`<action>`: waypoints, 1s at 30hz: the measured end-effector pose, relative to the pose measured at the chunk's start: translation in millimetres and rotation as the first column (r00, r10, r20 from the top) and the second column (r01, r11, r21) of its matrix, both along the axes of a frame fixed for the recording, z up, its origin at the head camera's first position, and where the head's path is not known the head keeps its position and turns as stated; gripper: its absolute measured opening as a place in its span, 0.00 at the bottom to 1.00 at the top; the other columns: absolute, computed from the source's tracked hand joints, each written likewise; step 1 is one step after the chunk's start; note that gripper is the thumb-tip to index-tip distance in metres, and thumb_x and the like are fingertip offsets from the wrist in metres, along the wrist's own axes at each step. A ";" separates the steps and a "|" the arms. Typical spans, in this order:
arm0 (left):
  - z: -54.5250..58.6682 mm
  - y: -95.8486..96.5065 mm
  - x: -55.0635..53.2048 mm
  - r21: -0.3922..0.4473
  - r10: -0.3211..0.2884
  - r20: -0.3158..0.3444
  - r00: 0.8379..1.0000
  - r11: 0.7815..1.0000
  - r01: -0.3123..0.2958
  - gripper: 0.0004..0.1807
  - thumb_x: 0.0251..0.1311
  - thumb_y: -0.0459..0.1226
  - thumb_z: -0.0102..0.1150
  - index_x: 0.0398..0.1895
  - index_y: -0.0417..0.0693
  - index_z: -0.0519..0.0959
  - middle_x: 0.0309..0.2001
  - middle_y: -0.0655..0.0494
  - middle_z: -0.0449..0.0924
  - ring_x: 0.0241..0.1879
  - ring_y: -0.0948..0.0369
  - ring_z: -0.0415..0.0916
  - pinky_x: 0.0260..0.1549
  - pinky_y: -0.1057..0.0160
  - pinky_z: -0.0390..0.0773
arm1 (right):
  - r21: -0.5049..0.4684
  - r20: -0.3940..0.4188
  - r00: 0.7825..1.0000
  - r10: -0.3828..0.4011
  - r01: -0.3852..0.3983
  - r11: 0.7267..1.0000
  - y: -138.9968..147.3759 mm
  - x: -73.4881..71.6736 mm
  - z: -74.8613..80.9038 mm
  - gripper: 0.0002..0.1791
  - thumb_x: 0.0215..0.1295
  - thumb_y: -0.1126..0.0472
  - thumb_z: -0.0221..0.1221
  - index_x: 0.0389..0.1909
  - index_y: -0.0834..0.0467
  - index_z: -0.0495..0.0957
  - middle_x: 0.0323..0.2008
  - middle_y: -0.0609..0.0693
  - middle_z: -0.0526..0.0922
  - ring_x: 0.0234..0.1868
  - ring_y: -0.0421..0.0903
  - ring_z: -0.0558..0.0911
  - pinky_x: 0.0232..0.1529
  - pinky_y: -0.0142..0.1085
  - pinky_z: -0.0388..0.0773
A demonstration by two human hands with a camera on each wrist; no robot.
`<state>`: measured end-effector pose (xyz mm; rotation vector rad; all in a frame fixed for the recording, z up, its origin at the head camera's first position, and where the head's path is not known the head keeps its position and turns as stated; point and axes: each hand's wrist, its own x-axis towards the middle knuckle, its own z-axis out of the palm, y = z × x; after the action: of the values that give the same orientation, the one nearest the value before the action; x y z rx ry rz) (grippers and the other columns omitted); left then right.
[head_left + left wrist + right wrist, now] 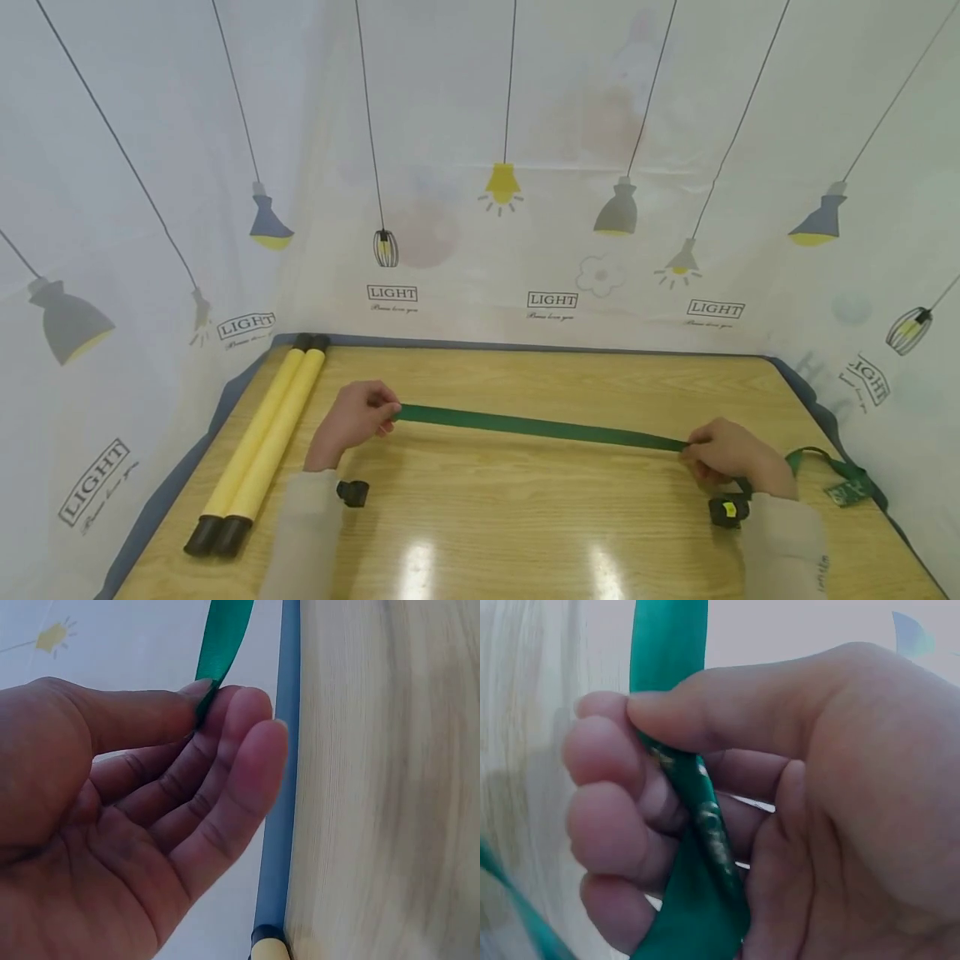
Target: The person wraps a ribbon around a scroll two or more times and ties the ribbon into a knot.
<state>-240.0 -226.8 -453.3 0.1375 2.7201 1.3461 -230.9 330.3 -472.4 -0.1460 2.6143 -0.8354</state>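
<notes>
A green ribbon (540, 427) stretches nearly straight between the two hands above the wooden table. My left hand (362, 414) pinches its left end between thumb and fingers; the left wrist view shows the ribbon (226, 637) rising from the thumb tip. Further right, my right hand (726, 454) grips the ribbon between thumb and forefinger. In the right wrist view, the ribbon (669, 645) passes under the thumb and on through the curled fingers, with gold print on a folded part. Past the right wrist, a loose green length (817, 451) loops over the table.
Two yellow tubes (258, 450) with black end caps lie side by side along the table's left side. A small green patterned piece (849, 492) lies near the right edge of the table (525, 533). White sheeting (465, 100) printed with lamps surrounds the back and sides.
</notes>
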 end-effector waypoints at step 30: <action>-27.7 -19.0 -2.3 -0.317 0.107 0.122 0.987 0.946 -0.063 0.05 0.63 0.31 0.60 0.32 0.38 0.84 0.20 0.51 0.80 0.23 0.59 0.76 0.28 0.64 0.76 | 0.042 -0.034 0.999 -0.036 0.037 0.998 11.6 -4.4 -23.4 0.17 0.74 0.58 0.51 0.23 0.58 0.77 0.17 0.45 0.69 0.21 0.43 0.66 0.28 0.37 0.65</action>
<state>-242.3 -245.8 -481.0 -0.0977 2.8020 0.8845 -235.4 341.9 -495.8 -0.1014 2.6715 -0.7949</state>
